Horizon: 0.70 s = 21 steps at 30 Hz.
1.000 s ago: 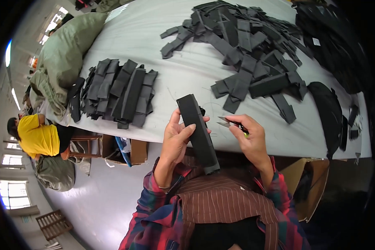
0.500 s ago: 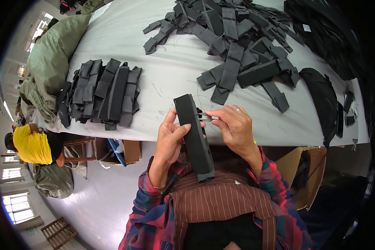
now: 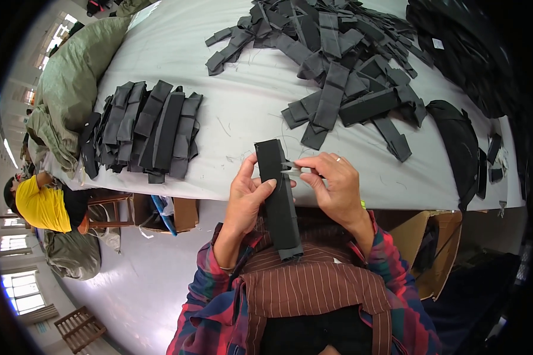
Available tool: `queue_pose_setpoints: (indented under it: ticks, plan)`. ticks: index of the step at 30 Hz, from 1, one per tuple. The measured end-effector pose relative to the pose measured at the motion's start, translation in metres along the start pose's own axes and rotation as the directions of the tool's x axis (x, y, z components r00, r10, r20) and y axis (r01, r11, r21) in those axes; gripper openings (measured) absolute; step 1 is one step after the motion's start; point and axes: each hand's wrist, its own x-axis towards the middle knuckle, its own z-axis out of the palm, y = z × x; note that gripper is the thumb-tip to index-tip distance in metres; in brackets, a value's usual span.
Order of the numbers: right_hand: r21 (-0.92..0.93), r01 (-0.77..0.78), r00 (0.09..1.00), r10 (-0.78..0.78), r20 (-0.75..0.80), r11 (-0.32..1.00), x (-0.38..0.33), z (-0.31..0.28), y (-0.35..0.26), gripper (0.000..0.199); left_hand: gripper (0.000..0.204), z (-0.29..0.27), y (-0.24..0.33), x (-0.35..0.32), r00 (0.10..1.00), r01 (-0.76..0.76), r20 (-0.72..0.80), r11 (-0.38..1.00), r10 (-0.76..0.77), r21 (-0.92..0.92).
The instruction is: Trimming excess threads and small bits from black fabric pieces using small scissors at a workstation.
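My left hand grips a long, flat black fabric strip, thumb on its face and fingers behind. The strip stands nearly upright over the table's near edge, its lower end above my brown striped apron. My right hand is closed on small metal thread snips. Their tips reach the strip's right edge near its upper part, where a small dark bit of fabric sticks out. Most of the snips' handle is hidden in my fingers.
A loose heap of dark fabric strips covers the far table. Stacked strips lie at left, near a green sack. Black fabric lies at right. A cardboard box stands below; a person in yellow sits far left.
The strip has tipped slightly more upright, its upper end shifting down and right. Both hands remain close together, with the snips still at its right edge.
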Motion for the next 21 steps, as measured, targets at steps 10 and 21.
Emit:
queue_pose_setpoints:
  ticks: [10,21]
  plan:
    - [0.017,0.101,0.985,-0.102,0.137,0.995,0.005,0.014,0.001,0.013,0.066,-0.004,-0.003,0.001,1.0,0.023,0.011,0.99,-0.025,0.14]
    - [0.108,-0.025,0.988,0.008,0.156,0.994,-0.005,0.007,0.004,0.009,0.053,-0.006,0.0,0.002,0.997,0.065,0.044,0.998,-0.065,-0.008]
